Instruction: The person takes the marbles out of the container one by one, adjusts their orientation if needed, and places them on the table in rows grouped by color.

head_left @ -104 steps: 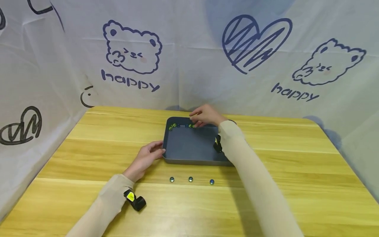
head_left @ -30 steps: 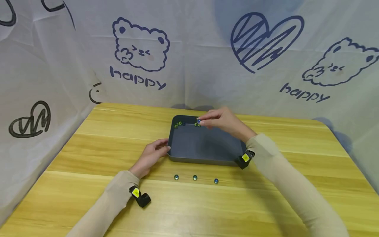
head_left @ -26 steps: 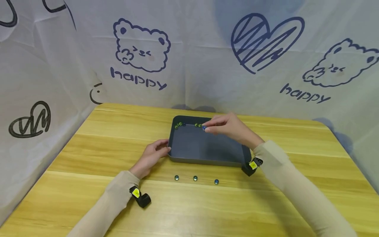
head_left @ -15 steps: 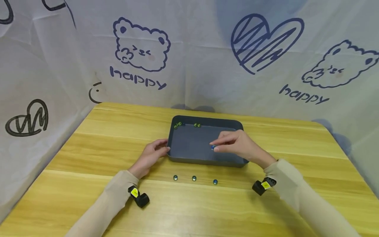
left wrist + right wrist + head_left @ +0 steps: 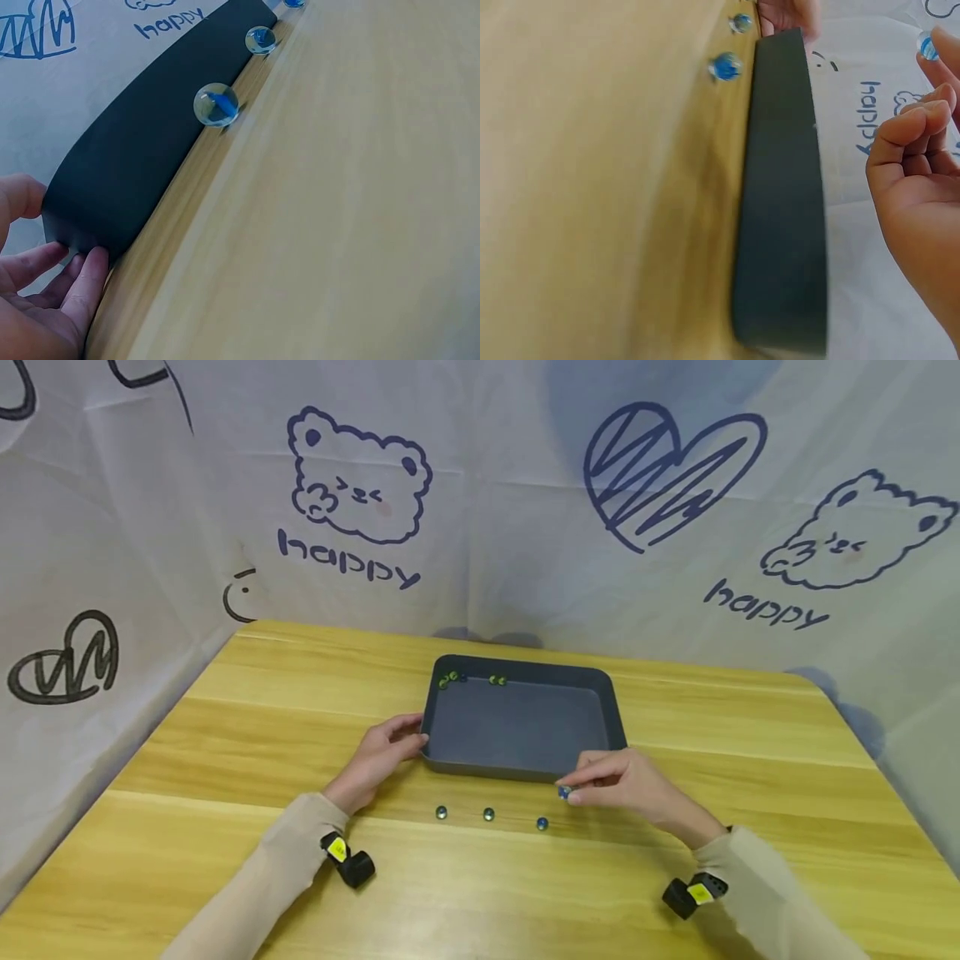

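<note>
My right hand (image 5: 637, 789) pinches a clear marble with a blue swirl (image 5: 565, 792) between thumb and fingertips, just over the table in front of the tray's near edge. The right wrist view shows this held marble (image 5: 928, 46) at the upper right. My left hand (image 5: 378, 760) holds the dark grey tray (image 5: 517, 727) at its near left corner, thumb at the rim and other fingertips against the outer wall. Three marbles lie in a spaced row before the tray: left (image 5: 441, 812), middle (image 5: 489, 814) and a bluer right one (image 5: 542, 823).
Inside the tray, yellow-green marbles (image 5: 453, 676) and a dark blue one (image 5: 462, 677) gather at the far left corner. Two more yellow-green marbles (image 5: 497, 680) touch the far wall. Beneath is a wood-grain table (image 5: 480, 893); behind it hangs a printed white cloth (image 5: 495, 568).
My right hand has picked a blue marble from the far side of the tray and carried it toward me, past the near rim. My left hand stays at the tray's corner.
</note>
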Demonstrator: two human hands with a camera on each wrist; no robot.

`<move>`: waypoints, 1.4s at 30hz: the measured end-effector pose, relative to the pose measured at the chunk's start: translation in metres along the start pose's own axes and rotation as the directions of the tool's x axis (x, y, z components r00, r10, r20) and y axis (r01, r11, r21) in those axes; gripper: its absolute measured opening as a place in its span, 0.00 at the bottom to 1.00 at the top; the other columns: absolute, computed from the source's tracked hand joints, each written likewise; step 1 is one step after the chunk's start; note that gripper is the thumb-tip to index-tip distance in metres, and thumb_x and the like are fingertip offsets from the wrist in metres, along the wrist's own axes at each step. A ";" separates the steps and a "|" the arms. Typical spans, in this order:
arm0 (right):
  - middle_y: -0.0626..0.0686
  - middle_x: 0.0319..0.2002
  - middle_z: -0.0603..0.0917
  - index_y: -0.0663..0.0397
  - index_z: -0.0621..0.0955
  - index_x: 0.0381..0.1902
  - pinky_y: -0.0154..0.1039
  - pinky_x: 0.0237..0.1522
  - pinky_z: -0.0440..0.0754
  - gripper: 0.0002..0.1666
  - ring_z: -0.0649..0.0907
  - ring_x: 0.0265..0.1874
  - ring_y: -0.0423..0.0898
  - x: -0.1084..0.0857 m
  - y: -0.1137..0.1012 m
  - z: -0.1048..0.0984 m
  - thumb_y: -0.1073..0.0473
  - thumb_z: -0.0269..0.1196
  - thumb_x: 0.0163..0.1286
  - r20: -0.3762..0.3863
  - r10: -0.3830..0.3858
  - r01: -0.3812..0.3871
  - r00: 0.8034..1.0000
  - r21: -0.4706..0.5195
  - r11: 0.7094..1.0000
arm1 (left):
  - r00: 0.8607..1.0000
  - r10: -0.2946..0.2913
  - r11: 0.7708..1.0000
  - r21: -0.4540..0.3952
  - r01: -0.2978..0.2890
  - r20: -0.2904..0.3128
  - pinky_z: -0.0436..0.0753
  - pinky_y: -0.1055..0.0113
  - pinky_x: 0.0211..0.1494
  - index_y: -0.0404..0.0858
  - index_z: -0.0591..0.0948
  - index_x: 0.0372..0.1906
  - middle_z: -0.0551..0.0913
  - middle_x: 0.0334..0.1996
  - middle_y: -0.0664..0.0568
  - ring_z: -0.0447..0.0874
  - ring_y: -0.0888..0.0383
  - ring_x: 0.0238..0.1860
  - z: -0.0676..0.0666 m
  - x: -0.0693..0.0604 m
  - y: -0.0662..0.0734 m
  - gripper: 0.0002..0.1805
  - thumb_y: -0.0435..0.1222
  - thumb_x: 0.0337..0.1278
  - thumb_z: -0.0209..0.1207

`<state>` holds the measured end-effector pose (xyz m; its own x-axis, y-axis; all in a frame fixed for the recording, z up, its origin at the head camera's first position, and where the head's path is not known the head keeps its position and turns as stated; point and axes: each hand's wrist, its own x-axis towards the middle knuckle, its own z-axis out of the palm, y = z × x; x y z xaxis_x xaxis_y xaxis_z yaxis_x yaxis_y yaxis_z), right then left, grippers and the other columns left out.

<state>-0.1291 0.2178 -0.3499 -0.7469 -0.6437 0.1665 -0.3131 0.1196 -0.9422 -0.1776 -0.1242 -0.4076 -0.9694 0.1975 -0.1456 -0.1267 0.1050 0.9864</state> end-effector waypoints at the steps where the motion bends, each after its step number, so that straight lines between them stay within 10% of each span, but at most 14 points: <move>1: 0.47 0.25 0.78 0.68 0.85 0.44 0.36 0.18 0.67 0.11 0.66 0.19 0.47 -0.002 0.002 0.002 0.71 0.65 0.62 0.003 -0.004 0.004 1.000 0.013 1.000 | 1.000 -0.002 1.000 -0.002 0.002 -0.004 0.77 0.59 0.60 0.26 0.64 0.68 0.69 0.62 0.34 0.70 0.44 0.60 -0.001 0.000 0.000 0.28 0.31 0.66 0.54; 10: 0.47 0.26 0.79 0.65 0.86 0.45 0.36 0.17 0.68 0.13 0.66 0.18 0.45 -0.016 0.014 0.001 0.72 0.65 0.62 0.032 -0.047 0.046 0.998 0.020 0.999 | 1.000 0.000 1.000 -0.012 0.001 0.008 0.76 0.59 0.61 0.27 0.64 0.69 0.68 0.63 0.34 0.70 0.44 0.61 -0.001 0.000 0.000 0.27 0.31 0.68 0.52; 42: 0.49 0.24 0.80 0.64 0.87 0.42 0.29 0.16 0.74 0.12 0.73 0.16 0.35 -0.031 0.046 -0.009 0.62 0.69 0.62 0.055 0.263 -0.247 0.963 -0.207 0.947 | 1.000 -0.014 1.000 0.001 0.014 -0.016 0.78 0.61 0.59 0.26 0.64 0.68 0.69 0.62 0.34 0.70 0.44 0.60 0.001 0.002 -0.001 0.27 0.31 0.68 0.53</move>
<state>-0.1261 0.2500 -0.3957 -0.7698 -0.6298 -0.1034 -0.2336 0.4288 -0.8727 -0.1790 -0.1233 -0.4084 -0.9708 0.1807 -0.1578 -0.1397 0.1085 0.9842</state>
